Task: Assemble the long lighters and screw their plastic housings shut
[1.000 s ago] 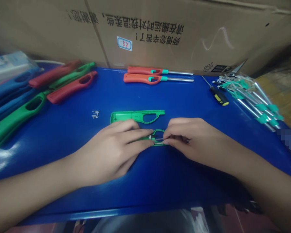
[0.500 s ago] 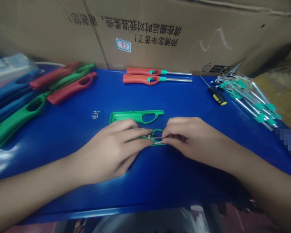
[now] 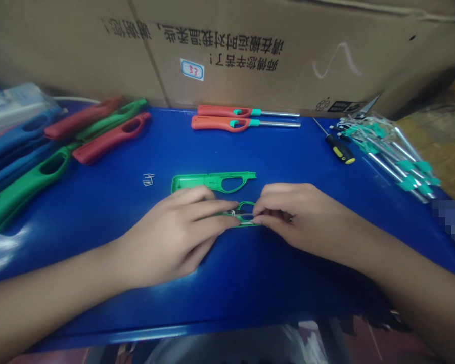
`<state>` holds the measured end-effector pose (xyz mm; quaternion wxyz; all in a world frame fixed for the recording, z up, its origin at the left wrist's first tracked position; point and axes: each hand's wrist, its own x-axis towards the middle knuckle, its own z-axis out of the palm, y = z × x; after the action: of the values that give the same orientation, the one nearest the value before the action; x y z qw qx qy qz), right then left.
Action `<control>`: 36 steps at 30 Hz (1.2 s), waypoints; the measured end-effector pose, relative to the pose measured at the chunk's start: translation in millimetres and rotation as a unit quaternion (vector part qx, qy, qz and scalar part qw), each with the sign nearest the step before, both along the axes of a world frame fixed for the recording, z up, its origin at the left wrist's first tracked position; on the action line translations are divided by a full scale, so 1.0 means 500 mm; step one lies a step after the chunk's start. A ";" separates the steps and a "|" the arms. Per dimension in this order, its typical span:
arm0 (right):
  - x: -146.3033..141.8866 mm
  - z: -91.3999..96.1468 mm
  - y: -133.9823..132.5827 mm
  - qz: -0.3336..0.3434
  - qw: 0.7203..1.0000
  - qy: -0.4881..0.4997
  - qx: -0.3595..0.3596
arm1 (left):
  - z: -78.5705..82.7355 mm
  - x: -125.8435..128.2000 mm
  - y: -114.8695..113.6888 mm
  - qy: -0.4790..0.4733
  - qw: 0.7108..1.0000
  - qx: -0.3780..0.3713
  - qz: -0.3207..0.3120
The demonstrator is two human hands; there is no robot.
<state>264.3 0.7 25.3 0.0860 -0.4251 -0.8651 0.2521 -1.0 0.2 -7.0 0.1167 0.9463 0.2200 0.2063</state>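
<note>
My left hand (image 3: 182, 230) lies over a green lighter casing half (image 3: 246, 223), its fingertips pressed onto the casing and hiding most of it. Thin white wires (image 3: 233, 213) show at those fingertips. At the casing's right end, my right hand (image 3: 284, 207) is closed in a pinch on a thin pale tube (image 3: 246, 215) that runs inside the casing. What else the right fingers cover is hidden. Just behind both hands, a second green casing half (image 3: 212, 181) lies with its hollow side up.
Several small metal screws (image 3: 148, 179) lie left of the hands. Red, green and blue casings (image 3: 26, 187) are piled at left. Two orange lighters (image 3: 222, 123) lie before a cardboard box (image 3: 227, 30). A screwdriver (image 3: 339, 149) and metal lighter tubes (image 3: 398, 162) are at right.
Both hands keep almost the same position over the casing. The left fingers shift very slightly; nothing else has visibly moved.
</note>
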 end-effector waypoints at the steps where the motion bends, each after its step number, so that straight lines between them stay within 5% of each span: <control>1: 0.000 0.000 0.000 0.000 1.000 0.000 0.000 | 0.000 0.000 0.000 0.000 1.000 -0.001 0.001; 12: 0.000 0.010 -0.007 0.002 0.999 0.025 -0.027 | 0.009 0.004 0.000 0.029 0.999 0.014 0.006; 23: 0.028 0.037 0.010 0.100 0.988 0.092 -0.072 | 0.000 -0.002 0.002 0.017 1.000 0.003 0.020; 29: 0.082 0.026 0.070 -0.096 0.984 0.028 0.149 | 0.005 -0.005 0.000 0.038 0.999 0.009 0.019; 32: 0.165 0.022 0.120 -0.257 0.940 -0.068 0.213 | 0.012 -0.007 -0.004 0.041 0.999 0.003 0.022; 36: 0.292 0.008 0.171 -0.391 0.882 -0.108 0.240 | 0.016 -0.008 -0.004 0.040 0.999 0.008 0.020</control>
<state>410.4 86.2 29.1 0.1827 -0.7197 -0.6667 -0.0653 -4.9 -1.8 1.2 0.0961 0.9502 0.2414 0.1719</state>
